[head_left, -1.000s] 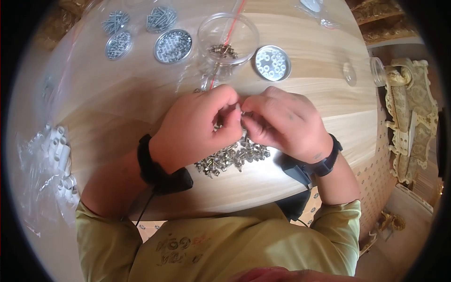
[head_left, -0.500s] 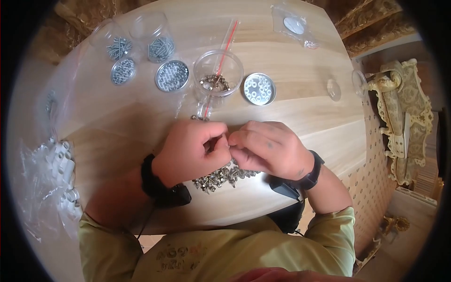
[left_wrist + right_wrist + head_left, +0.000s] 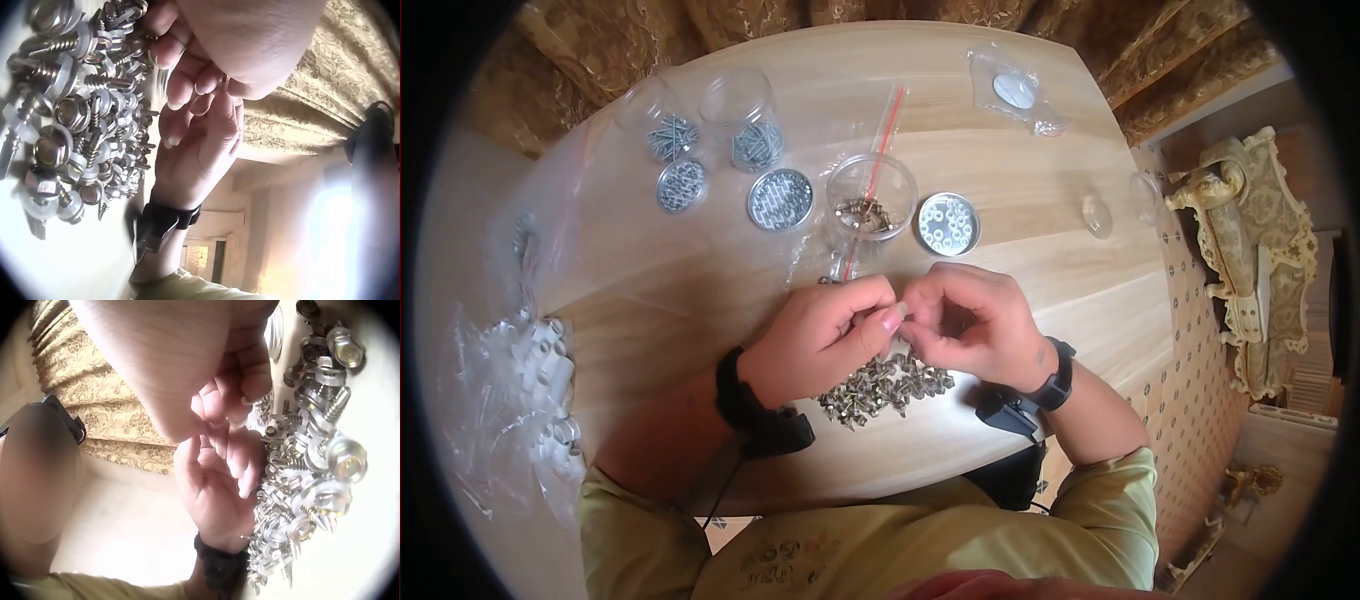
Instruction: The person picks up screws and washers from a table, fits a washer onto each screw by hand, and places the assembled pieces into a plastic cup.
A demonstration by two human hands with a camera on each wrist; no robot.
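Both hands meet fingertip to fingertip over a heap of hex-head screws (image 3: 880, 390), many with pale washers on their shanks. My left hand (image 3: 825, 330) pinches a small screw (image 3: 224, 79), whose coppery thread shows between the fingers in the left wrist view. Thumb and forefinger of my right hand (image 3: 985, 320) close on the same screw from the other side, with a rounded gap behind their tips. Fingers hide most of the screw. Close beyond the hands stands a clear round tub (image 3: 872, 195) with some brownish screws at its bottom.
A lid of white washers (image 3: 948, 224) lies right of the tub. To its left are lids of small metal parts (image 3: 781, 199) and jars of long screws (image 3: 757, 145). White tube pieces (image 3: 550, 370) in plastic lie far left; a bagged white disc (image 3: 1013, 91) lies at the back.
The head view has tilted up, so the table's far edge and curtain now show. Left thumb has straightened; a wider gap shows between right thumb and forefinger. The hands stay together over the heap.
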